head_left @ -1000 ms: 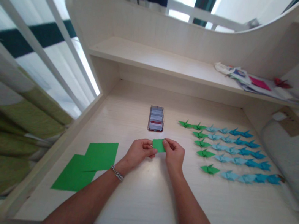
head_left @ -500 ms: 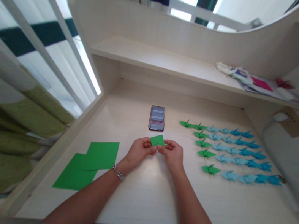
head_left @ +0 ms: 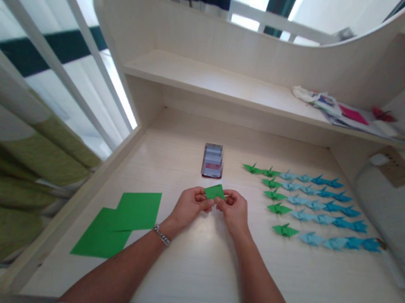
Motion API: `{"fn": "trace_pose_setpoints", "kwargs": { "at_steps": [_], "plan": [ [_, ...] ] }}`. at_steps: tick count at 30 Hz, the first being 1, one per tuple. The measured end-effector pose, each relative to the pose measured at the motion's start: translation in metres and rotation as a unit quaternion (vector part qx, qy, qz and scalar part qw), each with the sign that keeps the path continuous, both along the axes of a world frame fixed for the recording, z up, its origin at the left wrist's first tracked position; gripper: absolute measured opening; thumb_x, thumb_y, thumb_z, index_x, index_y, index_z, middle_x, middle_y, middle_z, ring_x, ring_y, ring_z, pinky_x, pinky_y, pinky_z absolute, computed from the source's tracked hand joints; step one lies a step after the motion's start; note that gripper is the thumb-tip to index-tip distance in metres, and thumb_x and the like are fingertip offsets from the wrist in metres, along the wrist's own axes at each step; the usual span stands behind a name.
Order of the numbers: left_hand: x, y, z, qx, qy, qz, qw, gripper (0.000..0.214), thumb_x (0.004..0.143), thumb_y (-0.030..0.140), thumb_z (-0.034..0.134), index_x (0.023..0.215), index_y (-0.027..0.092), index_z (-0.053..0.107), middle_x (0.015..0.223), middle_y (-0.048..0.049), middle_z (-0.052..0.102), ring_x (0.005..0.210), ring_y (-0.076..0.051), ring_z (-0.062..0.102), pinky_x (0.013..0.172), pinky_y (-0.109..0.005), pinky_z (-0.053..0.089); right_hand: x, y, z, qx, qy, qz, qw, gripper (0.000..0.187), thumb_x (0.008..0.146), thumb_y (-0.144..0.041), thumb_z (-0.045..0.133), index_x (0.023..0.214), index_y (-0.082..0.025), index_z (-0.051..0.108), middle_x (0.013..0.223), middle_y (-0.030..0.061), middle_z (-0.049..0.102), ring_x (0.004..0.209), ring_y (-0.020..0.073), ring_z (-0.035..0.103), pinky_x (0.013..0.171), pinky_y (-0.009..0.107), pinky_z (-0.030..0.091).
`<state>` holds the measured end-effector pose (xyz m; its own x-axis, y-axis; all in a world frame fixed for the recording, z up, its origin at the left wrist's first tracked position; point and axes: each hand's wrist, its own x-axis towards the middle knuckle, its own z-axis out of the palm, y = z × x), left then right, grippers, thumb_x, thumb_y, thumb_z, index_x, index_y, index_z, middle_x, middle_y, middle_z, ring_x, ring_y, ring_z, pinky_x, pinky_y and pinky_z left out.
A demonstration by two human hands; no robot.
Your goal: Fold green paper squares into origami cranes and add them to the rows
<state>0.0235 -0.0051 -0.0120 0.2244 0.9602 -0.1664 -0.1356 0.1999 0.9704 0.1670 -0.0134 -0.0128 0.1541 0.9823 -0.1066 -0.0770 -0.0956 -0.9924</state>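
Observation:
Between my two hands is a small folded piece of green paper [head_left: 215, 191], held up just above the desk. My left hand [head_left: 192, 204] pinches its left side, and my right hand [head_left: 232, 208] grips its right side. The thumbs come close together at the paper's near edge. Two larger green paper sheets [head_left: 137, 210] lie overlapping on the desk, left of my left forearm. Just beyond the folded paper lies a phone [head_left: 213, 160] with its screen blurred.
Rows of folded paper cranes stand on the right of the desk [head_left: 205, 267]: green cranes [head_left: 284, 230] at the left ends, light blue and blue cranes [head_left: 354, 243] farther right. A shelf [head_left: 207, 79] above holds papers [head_left: 354, 114]. A plug [head_left: 380, 159] sits in the right wall socket.
The folded green paper has tilted, so its visible face looks flatter and lower. Both hands keep their pinch and have hardly moved.

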Motion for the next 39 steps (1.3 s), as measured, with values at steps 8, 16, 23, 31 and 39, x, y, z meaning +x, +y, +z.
{"fn": "trace_pose_setpoints", "kwargs": {
  "at_steps": [8,16,23,31,39],
  "plan": [
    [-0.003,0.001,0.0,-0.032,-0.03,-0.022,0.999,0.03,0.061,0.029,0.079,0.08,0.011,0.063,0.066,-0.0054,0.067,0.06,-0.014,0.062,0.061,-0.025,0.05,0.004,0.001,0.0,-0.008,0.013,0.014,1.0,0.037,0.058,-0.032,0.075,0.088,-0.014,0.062,0.054,-0.0026,0.061,0.047,0.0119,0.055,0.05,0.024,0.043],
    [-0.006,0.005,-0.006,-0.068,-0.069,0.02,0.995,0.029,0.067,0.039,0.073,0.069,0.012,0.062,0.064,-0.0051,0.065,0.057,-0.014,0.061,0.059,-0.027,0.051,0.01,0.004,-0.003,-0.015,0.037,0.014,0.999,0.037,0.059,-0.039,0.074,0.084,-0.014,0.064,0.055,-0.0011,0.061,0.048,0.0121,0.055,0.05,0.025,0.044],
    [-0.006,0.006,-0.009,-0.044,-0.064,-0.006,0.997,0.03,0.065,0.036,0.075,0.081,0.012,0.068,0.076,-0.0073,0.069,0.068,-0.017,0.064,0.065,-0.029,0.051,0.008,0.002,-0.005,0.003,0.005,0.054,0.999,0.032,0.065,-0.038,0.07,0.088,-0.017,0.063,0.053,-0.0036,0.058,0.051,0.0129,0.055,0.053,0.025,0.046],
    [-0.005,0.006,-0.013,-0.012,-0.048,0.053,0.997,0.031,0.066,0.04,0.073,0.081,0.013,0.068,0.075,-0.0054,0.068,0.066,-0.015,0.062,0.064,-0.027,0.05,0.0,0.002,-0.01,-0.039,0.036,0.057,0.997,0.033,0.063,-0.045,0.071,0.074,-0.016,0.061,0.055,-0.0002,0.061,0.048,0.0123,0.053,0.05,0.024,0.042],
    [-0.003,0.005,-0.012,-0.016,-0.042,0.055,0.997,0.029,0.066,0.039,0.074,0.079,0.013,0.069,0.075,-0.0046,0.067,0.066,-0.014,0.06,0.06,-0.025,0.049,-0.004,0.001,-0.011,-0.002,0.071,0.02,0.997,0.039,0.073,-0.052,0.061,0.058,-0.017,0.051,0.049,-0.0044,0.048,0.046,0.0093,0.045,0.046,0.022,0.036]
  ]
}}
